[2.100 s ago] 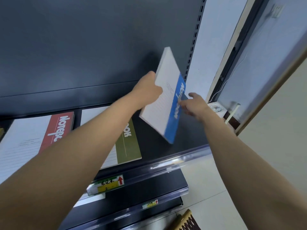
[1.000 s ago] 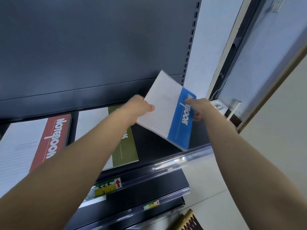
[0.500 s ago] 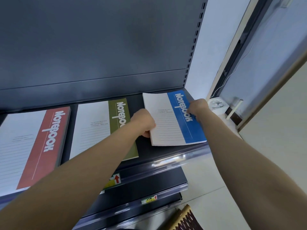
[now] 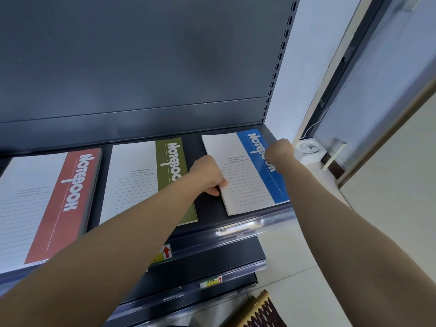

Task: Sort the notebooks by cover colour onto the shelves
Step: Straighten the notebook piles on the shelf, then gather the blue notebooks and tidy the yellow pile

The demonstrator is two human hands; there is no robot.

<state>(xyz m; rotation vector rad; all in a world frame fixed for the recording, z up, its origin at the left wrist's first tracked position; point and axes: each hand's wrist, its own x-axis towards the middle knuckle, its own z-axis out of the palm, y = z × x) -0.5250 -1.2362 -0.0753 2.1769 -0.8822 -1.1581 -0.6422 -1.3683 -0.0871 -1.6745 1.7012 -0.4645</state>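
Note:
A blue-and-white notebook [image 4: 245, 175] lies flat at the right end of the dark shelf [image 4: 210, 210]. My left hand [image 4: 207, 173] has its fingers curled at the notebook's left edge, with the thumb against it. My right hand [image 4: 279, 151] is curled over the blue band near the far right corner. To the left lies a green-and-white notebook [image 4: 141, 180], partly covered by my left forearm. Further left sits a stack with a red-and-white notebook [image 4: 47, 204] on top. All covers read "Notebook".
A clear plastic rail [image 4: 247, 226] with price tags runs along the shelf front, and two lower shelves [image 4: 212, 260] sit below. The dark back panel rises behind. A white box [image 4: 308, 149] and a window frame are on the right; a woven basket [image 4: 262, 312] stands on the floor.
The blue notebook came down from a tilted hold in the air and now lies flat on the shelf's right end. Both hands stayed on it and shifted only slightly since half a second ago.

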